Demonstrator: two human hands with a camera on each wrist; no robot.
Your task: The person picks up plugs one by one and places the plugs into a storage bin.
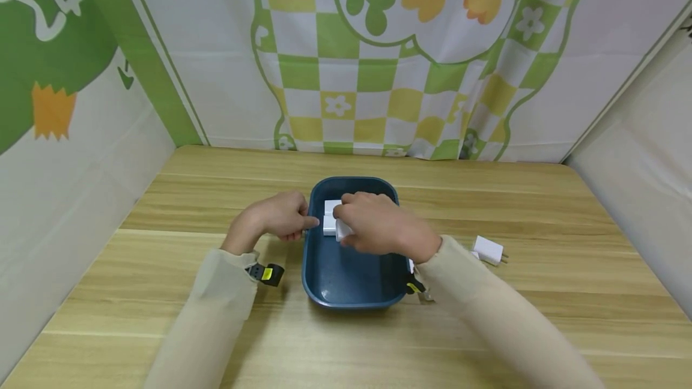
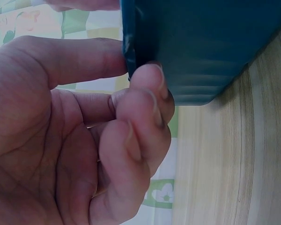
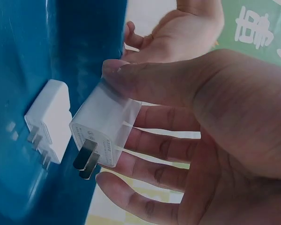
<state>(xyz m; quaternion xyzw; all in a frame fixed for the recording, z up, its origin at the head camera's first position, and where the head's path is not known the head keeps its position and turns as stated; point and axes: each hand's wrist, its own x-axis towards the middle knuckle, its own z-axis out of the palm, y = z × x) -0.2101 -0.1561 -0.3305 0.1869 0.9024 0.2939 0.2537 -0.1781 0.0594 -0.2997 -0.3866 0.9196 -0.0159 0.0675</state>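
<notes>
A dark blue plastic tub [image 1: 351, 284] stands on the table in front of me. My left hand [image 1: 283, 215] pinches its left rim; in the left wrist view the thumb lies over the edge and the fingers are curled against the outer wall. Over the tub, my right hand [image 1: 381, 224] holds a white charger plug [image 3: 100, 119] between thumb and fingers, its two metal prongs pointing away from the palm. Beside it, a pair of white charger plugs [image 3: 51, 117] lie together in the tub, near its left wall. The right hand partly covers them in the head view.
On the wooden table [image 1: 540, 317], right of the tub, lies another white charger plug [image 1: 488, 250]; more white shows by the right sleeve [image 1: 465, 275], mostly hidden. A patterned cloth [image 1: 378, 77] hangs along the table's back edge, with cloth walls at both sides.
</notes>
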